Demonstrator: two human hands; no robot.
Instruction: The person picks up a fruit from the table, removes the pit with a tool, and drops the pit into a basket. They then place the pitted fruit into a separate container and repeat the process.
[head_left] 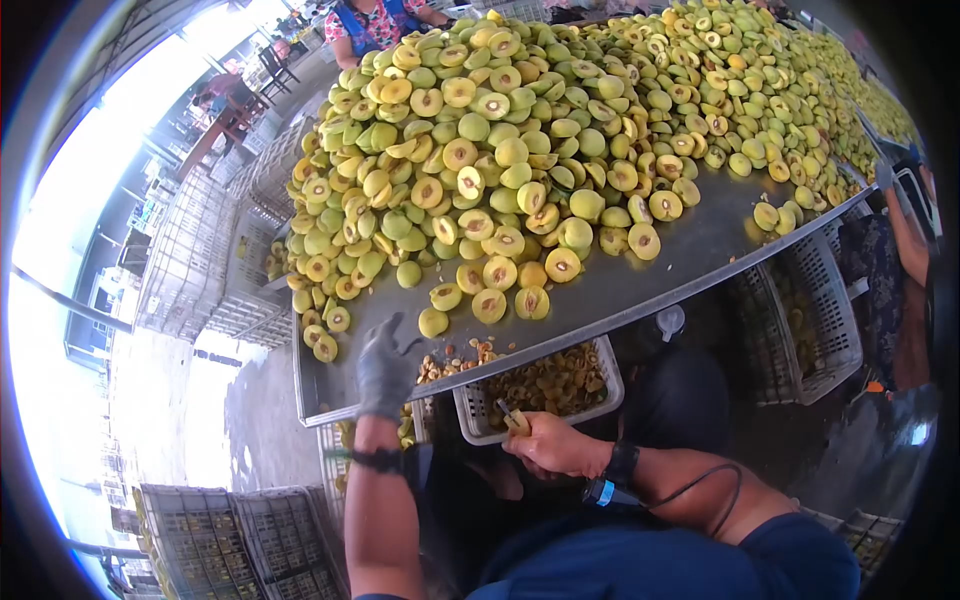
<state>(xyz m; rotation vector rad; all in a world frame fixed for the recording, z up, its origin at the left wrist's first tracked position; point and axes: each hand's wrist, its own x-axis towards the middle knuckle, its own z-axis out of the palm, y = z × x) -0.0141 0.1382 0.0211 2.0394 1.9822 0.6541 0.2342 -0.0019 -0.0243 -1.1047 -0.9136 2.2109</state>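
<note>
A large heap of halved green-yellow stone fruit (500, 150) covers much of the metal table (600, 290). My left hand (386, 372), in a grey glove, is over the table's near left corner with its fingers apart and nothing in it. Just right of it lies a small pile of loose pits (455, 362). Below the table edge, my bare right hand (558, 445) is closed around a small tool (515, 419) with a pale yellow handle and a short metal tip. That tool is in front of a white basket (610, 385) holding brownish fruit scraps (550, 382).
A raised rim (690, 277) runs along the table's near edge. Plastic crates (190, 250) are stacked at left, with more crates (245, 540) at lower left. Another crate (825, 310) stands under the table at right. A person in a floral top (385, 25) is behind the heap.
</note>
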